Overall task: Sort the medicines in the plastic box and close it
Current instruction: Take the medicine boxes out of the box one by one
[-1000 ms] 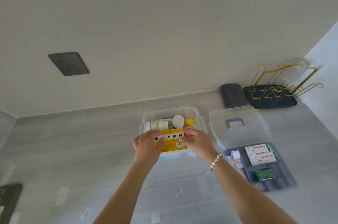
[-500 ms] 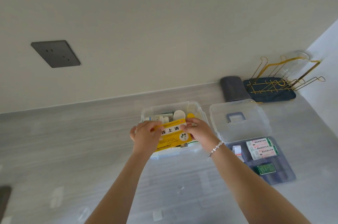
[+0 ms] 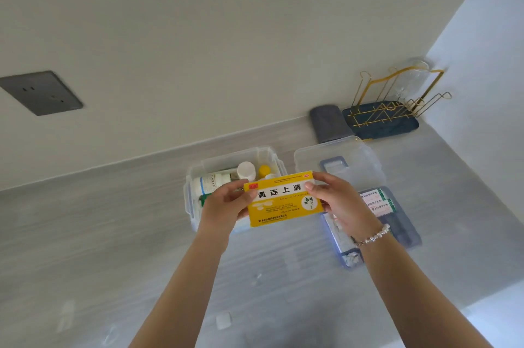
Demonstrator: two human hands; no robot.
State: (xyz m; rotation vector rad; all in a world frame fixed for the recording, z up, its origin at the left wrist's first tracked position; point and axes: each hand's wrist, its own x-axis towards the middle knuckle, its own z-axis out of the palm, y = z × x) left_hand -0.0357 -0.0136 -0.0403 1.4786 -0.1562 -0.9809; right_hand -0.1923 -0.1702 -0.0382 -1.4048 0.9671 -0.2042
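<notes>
- Yellow card is what the medicine carton is made of; it is held face-up at centre frame, above the right half of the clear plastic box and the gap beside it.
- The carton's left end is pinched by the left hand, thumb on top; its right end is pinched by the right hand, so both sets of fingers are closed on the carton and neither is free.
- Inside the box, a white bottle lying on its side, a white cap and a yellow cap are seen at the far end; the near part is hidden by the left hand and the carton.
- The blue tray with red-and-white packets lies at right of centre, partly under the clear lid.
- A slot for the carton is best judged before it is lowered; a light grip is advised, since thin card is probably crushed easily.
- The carton is best laid flat and low, so that the lid can later be seated without a raised corner being caught.
- One hand could be freed to steady the box on the counter.
</notes>
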